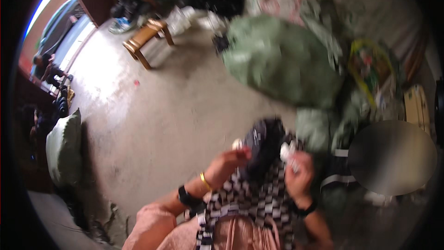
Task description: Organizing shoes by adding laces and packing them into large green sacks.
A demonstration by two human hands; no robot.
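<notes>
My left hand (227, 164), with a gold bracelet and a black wristband below it, is closed in a pinch. A small pale piece (237, 144) shows at its fingertips, blurred, and I cannot tell its kind. My right hand (299, 176) is closed around a crumpled white piece (287, 151) that looks soft. Between the two hands, slightly beyond them, lies a black plastic bag (264, 141). Under my hands a black-and-white checkered cloth (252, 199) covers my lap.
A big stuffed green sack (282, 60) lies ahead to the right, beside a clear bag with a yellow edge (372, 71). A low wooden stool (147, 41) stands on the concrete floor farther off. At left are another full sack (64, 148) and a person (48, 69) near the doorway.
</notes>
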